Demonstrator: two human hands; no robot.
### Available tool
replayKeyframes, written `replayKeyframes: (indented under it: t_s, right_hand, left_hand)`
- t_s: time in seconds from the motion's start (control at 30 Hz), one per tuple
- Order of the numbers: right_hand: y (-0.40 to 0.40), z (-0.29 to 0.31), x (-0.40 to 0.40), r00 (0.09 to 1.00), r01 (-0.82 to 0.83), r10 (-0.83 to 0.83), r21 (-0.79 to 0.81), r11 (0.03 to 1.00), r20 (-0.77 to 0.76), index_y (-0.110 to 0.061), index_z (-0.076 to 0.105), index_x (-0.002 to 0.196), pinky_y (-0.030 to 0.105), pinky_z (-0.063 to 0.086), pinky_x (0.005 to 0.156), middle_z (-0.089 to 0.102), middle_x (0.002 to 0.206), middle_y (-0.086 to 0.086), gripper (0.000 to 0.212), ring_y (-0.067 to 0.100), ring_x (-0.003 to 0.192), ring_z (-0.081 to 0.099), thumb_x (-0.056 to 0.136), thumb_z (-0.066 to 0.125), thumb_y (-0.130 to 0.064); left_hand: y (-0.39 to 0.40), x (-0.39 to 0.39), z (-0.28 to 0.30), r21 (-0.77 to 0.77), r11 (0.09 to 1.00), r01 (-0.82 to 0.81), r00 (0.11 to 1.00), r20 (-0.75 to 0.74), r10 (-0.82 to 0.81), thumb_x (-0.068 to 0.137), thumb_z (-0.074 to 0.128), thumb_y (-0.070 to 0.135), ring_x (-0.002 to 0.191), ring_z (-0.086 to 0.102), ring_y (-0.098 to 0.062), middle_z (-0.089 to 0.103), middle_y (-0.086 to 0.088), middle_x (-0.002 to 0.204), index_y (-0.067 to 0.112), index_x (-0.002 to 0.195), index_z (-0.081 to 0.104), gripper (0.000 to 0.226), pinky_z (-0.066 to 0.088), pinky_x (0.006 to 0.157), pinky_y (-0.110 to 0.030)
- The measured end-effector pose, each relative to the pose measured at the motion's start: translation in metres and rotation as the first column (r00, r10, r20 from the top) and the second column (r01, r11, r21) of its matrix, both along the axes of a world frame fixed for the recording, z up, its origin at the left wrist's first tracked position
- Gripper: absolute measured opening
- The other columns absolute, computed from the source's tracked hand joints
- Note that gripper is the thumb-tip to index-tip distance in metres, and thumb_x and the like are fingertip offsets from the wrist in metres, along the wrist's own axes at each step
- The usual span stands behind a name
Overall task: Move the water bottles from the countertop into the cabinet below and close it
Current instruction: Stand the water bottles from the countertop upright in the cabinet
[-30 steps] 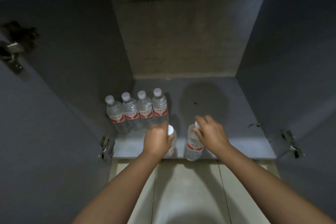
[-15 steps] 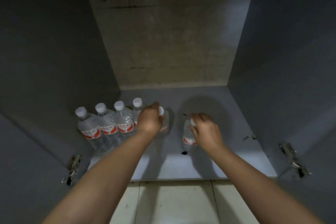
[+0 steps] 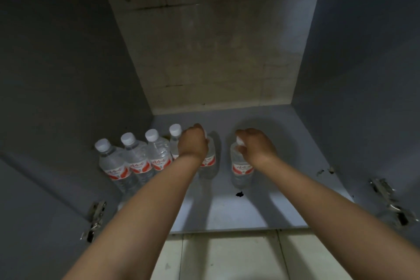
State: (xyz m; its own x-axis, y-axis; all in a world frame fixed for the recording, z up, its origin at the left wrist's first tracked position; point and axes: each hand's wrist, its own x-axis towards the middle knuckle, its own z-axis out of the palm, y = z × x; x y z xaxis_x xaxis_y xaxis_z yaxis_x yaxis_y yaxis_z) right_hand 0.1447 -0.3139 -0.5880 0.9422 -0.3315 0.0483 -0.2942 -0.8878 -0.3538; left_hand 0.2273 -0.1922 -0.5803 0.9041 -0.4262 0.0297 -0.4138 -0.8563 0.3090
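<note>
Two clear water bottles with red-and-white labels stand upright on the grey floor of an open cabinet (image 3: pixel 227 211), each held at the top by one of a person's hands. The left hand (image 3: pixel 193 141) curls over the neck and cap of the left-held bottle (image 3: pixel 210 161), which stands just beside a row of four more bottles. The right hand (image 3: pixel 255 143) grips the cap end of the right-held bottle (image 3: pixel 242 169), which stands apart from the others, nearer the middle of the cabinet floor.

The row of four bottles (image 3: pixel 138 161), white caps up, lines the cabinet's left wall, the bottles touching or nearly touching one another. A small dark mark (image 3: pixel 239 194) lies on the floor just in front of the right-held bottle. Metal hinges are fixed at the left hinge (image 3: pixel 94 220) and right hinge (image 3: pixel 386 198) positions on the cabinet's front edges. Pale floor tiles (image 3: pixel 227 257) show below the cabinet front, between the two forearms.
</note>
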Motion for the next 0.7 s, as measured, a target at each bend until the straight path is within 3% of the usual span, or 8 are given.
replayKeyframes:
  t_s: [0.2, 0.3, 0.43, 0.6, 0.7]
  right_hand:
    - [0.013, 0.000, 0.028, 0.990, -0.081, 0.075, 0.043, 0.996, 0.121, -0.004, 0.052, 0.125, 0.034, 0.040, 0.096, 0.056, 0.123, 0.023, 0.036, 0.034, 0.116, 0.051, 0.089, 0.053, -0.008]
    - [0.015, -0.006, 0.038, 0.986, -0.089, 0.082, 0.042, 0.995, 0.148, -0.001, 0.055, 0.120, 0.037, 0.042, 0.093, 0.059, 0.118, 0.025, 0.034, 0.036, 0.112, 0.054, 0.087, 0.052, -0.005]
    - [0.013, -0.013, 0.045, 0.981, -0.021, 0.006, 0.075, 0.997, 0.196, -0.003, 0.054, 0.123, 0.036, 0.042, 0.093, 0.060, 0.119, 0.024, 0.037, 0.036, 0.111, 0.055, 0.087, 0.053, -0.004]
    - [0.014, -0.014, 0.048, 0.991, -0.009, -0.006, 0.117, 0.993, 0.134, -0.004, 0.041, 0.135, 0.033, 0.037, 0.100, 0.052, 0.130, 0.024, 0.045, 0.034, 0.120, 0.049, 0.091, 0.048, -0.004]
    - [0.015, -0.016, 0.045, 0.992, 0.015, -0.030, 0.127, 0.992, 0.119, -0.004, 0.044, 0.130, 0.034, 0.042, 0.092, 0.054, 0.123, 0.025, 0.041, 0.036, 0.114, 0.052, 0.090, 0.048, -0.005]
  left_hand:
    - [0.000, 0.010, -0.006, 0.065, 0.997, 0.050, 0.999, -0.013, -0.050, 0.097, 0.048, 0.018, 0.121, 0.053, -0.035, 0.054, -0.022, 0.130, -0.003, 0.127, 0.044, 0.037, 0.044, 0.098, -0.038]
    - [-0.001, 0.015, -0.012, 0.066, 0.995, 0.078, 0.997, -0.035, -0.075, 0.098, 0.042, 0.011, 0.128, 0.046, -0.035, 0.041, -0.024, 0.140, -0.005, 0.144, 0.021, 0.052, 0.038, 0.106, -0.036]
    - [-0.002, 0.012, -0.015, -0.015, 0.992, 0.124, 0.985, -0.115, -0.125, 0.094, 0.040, -0.001, 0.138, 0.031, -0.036, 0.020, -0.024, 0.152, -0.002, 0.149, 0.002, 0.066, 0.030, 0.115, -0.035]
    - [0.001, 0.015, -0.017, -0.098, 0.987, 0.127, 0.979, -0.148, -0.141, 0.091, 0.046, -0.004, 0.141, 0.028, -0.032, 0.016, -0.019, 0.155, 0.004, 0.150, 0.003, 0.073, 0.028, 0.114, -0.033]
    - [0.002, 0.018, -0.017, -0.112, 0.986, 0.126, 0.979, -0.147, -0.142, 0.095, 0.041, -0.002, 0.141, 0.029, -0.030, 0.023, -0.019, 0.153, 0.005, 0.150, 0.007, 0.066, 0.027, 0.114, -0.031]
